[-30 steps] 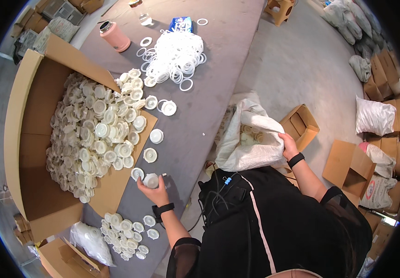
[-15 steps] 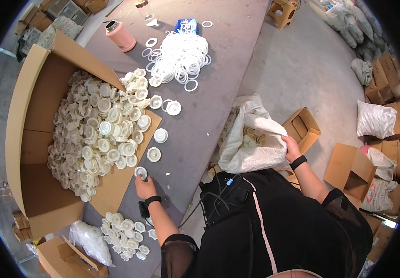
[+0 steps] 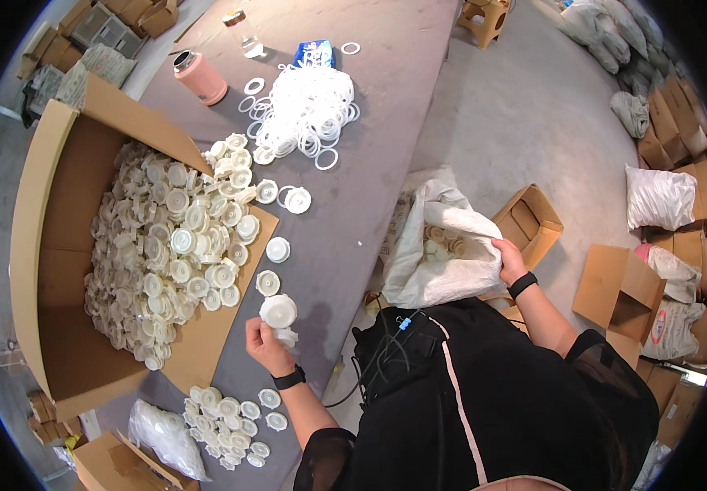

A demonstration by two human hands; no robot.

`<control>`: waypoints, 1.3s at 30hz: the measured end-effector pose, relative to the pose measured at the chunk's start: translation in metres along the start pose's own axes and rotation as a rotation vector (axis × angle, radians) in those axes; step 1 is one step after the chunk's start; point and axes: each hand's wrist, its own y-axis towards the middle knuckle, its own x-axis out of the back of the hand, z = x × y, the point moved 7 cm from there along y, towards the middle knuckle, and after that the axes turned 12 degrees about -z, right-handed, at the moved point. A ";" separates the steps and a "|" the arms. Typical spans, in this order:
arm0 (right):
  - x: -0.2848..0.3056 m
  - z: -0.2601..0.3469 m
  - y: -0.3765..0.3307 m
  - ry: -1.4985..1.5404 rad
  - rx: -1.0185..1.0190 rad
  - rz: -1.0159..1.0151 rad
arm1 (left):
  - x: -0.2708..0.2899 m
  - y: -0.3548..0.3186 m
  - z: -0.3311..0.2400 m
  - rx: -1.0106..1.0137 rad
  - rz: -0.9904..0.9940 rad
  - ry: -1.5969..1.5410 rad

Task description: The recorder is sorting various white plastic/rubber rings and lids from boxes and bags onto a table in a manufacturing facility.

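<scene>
Caps are being handled here, so a light fingertip pinch at the rim is probably being called for to stop slips. The left hand is being closed around a white cap, just above the grey surface beside the big cardboard box of caps. The white sack is being gripped at its mouth by the right hand, fingers curled shut on the fabric, down by the floor.

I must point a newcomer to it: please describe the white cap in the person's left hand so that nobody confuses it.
Start at the big open cardboard box of white caps on the grey table. Off its near flap, the left hand holds one round white cap. Unlike its neighbours, it is lifted, not lying flat.
</scene>
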 end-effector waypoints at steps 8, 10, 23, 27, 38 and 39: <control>-0.016 0.001 -0.020 0.024 0.007 0.036 | -0.115 -0.041 0.059 0.241 0.459 0.221; -0.017 -0.003 -0.019 0.050 -0.010 0.005 | -0.163 -0.065 0.074 0.116 0.653 0.360; -0.002 0.013 -0.024 0.098 -0.024 0.021 | -0.075 0.016 0.071 -0.554 -0.133 0.973; -0.002 0.012 -0.025 0.053 -0.021 0.011 | -0.027 0.040 0.087 -0.439 -0.129 1.118; -0.015 0.010 -0.013 0.007 -0.019 0.005 | 0.003 0.020 0.081 0.140 -0.210 0.061; -0.018 0.008 -0.009 -0.008 -0.011 0.015 | 0.009 0.020 0.082 0.159 -0.227 0.064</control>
